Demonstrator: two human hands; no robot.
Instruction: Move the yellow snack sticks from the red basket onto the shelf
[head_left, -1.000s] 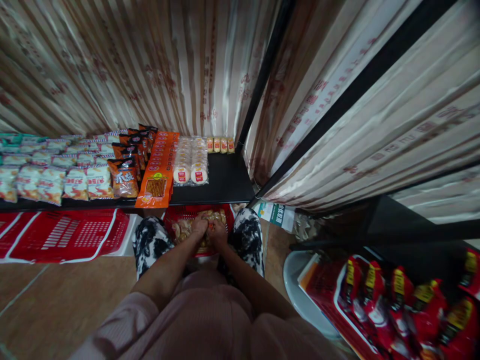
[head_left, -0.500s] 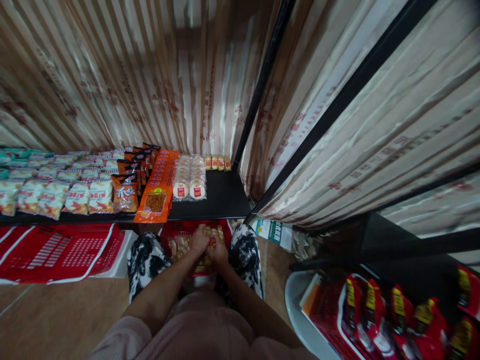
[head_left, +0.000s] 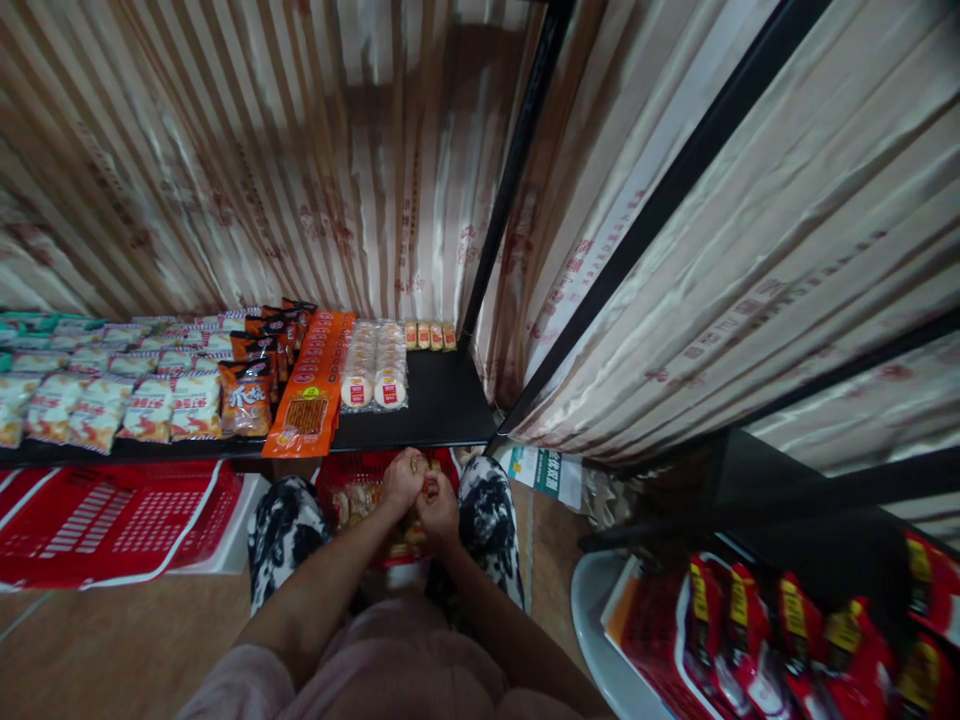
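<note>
- Striped plastic curtain (head_left: pixel 300 150) hangs behind a black shelf (head_left: pixel 442 400) across the frame's middle left, lined with snack bags (head_left: pixel 150 405) and round cakes (head_left: pixel 373 365).
- Lower centre, between the knees, sits a red basket (head_left: pixel 346 470) of small packets (head_left: pixel 360 497).
- Left hand (head_left: pixel 403 480) and right hand (head_left: pixel 441 510) meet over it, fingers curled tight on the small packets.
- Red pouches (head_left: pixel 787 620) fill the lower right.

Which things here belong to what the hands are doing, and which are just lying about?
In hand: left hand, right hand, snack packets, red basket between the feet.
Lying about: shelf, orange packs, round cakes, flat red crate, red bags.
</note>
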